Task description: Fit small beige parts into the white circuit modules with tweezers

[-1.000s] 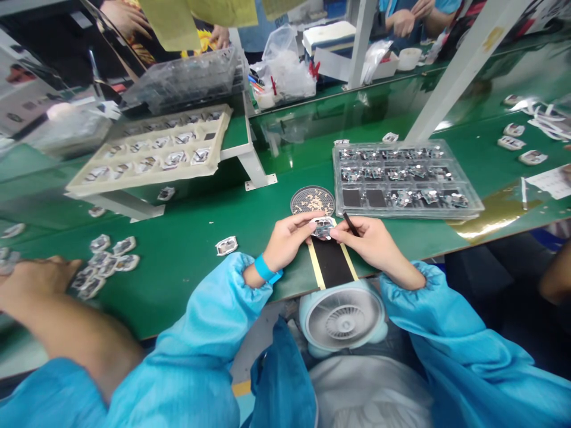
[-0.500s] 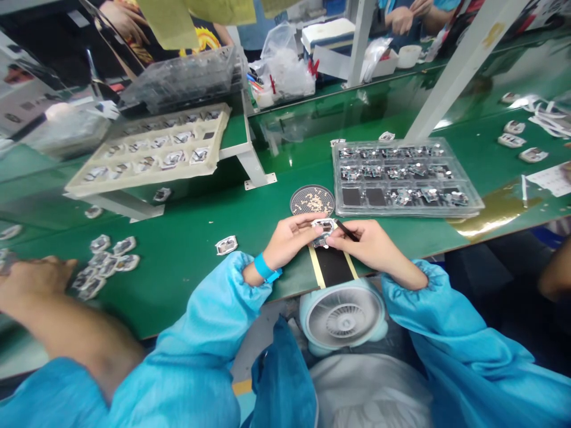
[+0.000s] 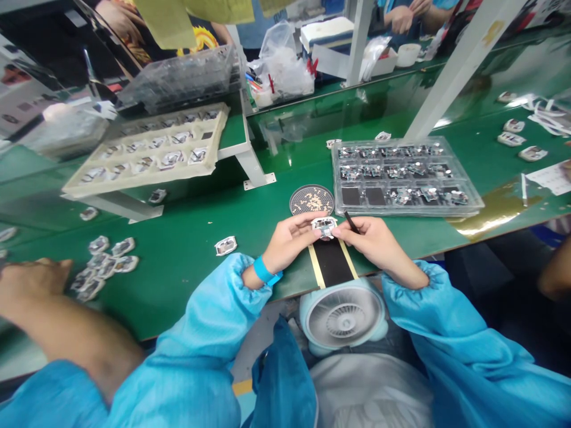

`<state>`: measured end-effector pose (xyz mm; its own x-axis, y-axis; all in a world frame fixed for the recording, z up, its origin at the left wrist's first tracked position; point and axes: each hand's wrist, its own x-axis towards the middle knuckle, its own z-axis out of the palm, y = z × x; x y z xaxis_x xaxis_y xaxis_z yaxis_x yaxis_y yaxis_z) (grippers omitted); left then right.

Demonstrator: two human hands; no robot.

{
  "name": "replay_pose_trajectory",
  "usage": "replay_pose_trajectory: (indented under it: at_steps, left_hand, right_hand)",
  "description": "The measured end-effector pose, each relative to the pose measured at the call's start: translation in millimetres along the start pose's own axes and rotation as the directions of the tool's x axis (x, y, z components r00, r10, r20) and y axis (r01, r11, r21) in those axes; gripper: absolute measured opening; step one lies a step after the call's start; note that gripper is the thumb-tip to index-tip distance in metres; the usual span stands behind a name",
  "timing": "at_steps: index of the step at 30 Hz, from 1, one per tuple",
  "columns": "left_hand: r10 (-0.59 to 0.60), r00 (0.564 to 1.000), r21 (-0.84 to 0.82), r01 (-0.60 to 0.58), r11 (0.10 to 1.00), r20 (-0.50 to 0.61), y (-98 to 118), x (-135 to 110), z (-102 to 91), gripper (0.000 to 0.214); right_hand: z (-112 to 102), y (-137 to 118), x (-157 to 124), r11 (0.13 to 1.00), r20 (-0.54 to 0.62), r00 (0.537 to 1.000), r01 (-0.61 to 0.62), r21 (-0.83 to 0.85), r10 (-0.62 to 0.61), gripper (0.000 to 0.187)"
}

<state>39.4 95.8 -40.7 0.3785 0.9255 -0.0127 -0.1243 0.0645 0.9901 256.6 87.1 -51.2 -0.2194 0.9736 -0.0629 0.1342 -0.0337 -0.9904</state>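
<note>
My left hand [image 3: 289, 241], with a blue band at its wrist, pinches a small white watch-like housing [image 3: 324, 224] with electronic parts inside. My right hand [image 3: 373, 242] is closed around a slim black tool [image 3: 351, 222]; its tip and exact kind are hidden. The thumb and fingertips of that hand also meet the right edge of the housing. Below the housing lies a black mat strip [image 3: 333, 267] edged with yellow tape. Just beyond my hands sits a round dish [image 3: 311, 200] of small beige pieces.
A clear tray [image 3: 404, 208] of circuit assemblies stands right of the dish. One loose housing [image 3: 226, 245] lies to the left, and a cluster of housings [image 3: 107, 264] lies near a co-worker's arm [image 3: 66, 321]. A raised cream tray [image 3: 147, 176] and a fan [image 3: 345, 318] are close by.
The housing now lies flatter and more of its inside shows. My right hand has shifted slightly to the right, and the black tool now points more upward, away from the housing.
</note>
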Motion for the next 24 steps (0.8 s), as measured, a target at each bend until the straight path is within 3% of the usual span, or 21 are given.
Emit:
replay_pose_trajectory:
  at_steps: [5,10,15,18,21,24]
  left_hand:
    - [0.019,1.000,0.003,-0.019,1.000,0.010,-6,0,0.4,0.053]
    - [0.128,0.991,0.195,-0.117,0.974,-0.047,-12,-1,2.4,0.050]
    - [0.306,0.951,0.450,-0.250,0.857,-0.054,-13,-2,1.8,0.044]
    - [0.353,0.934,0.522,-0.281,0.806,-0.043,-12,-3,1.3,0.042]
    - [0.279,0.957,0.398,-0.225,0.889,-0.083,-12,-2,2.8,0.045]
    - [0.116,0.988,0.106,-0.105,0.989,-0.099,-10,-2,5.9,0.051]
  right_hand:
    - [1,-6,-1,1.000,-0.012,1.000,-0.013,0.020,0.013,0.041]
    - [5,-2,0,0.999,-0.036,0.999,-0.001,0.042,0.003,0.039]
    - [5,3,3,0.997,-0.025,1.000,-0.003,0.079,0.005,0.038]
    - [5,3,4,0.998,-0.016,1.000,0.003,0.070,-0.002,0.039]
    - [7,3,5,0.999,-0.064,0.997,0.043,0.018,-0.042,0.037]
    - [13,3,5,0.990,-0.138,0.985,0.114,0.088,-0.101,0.042]
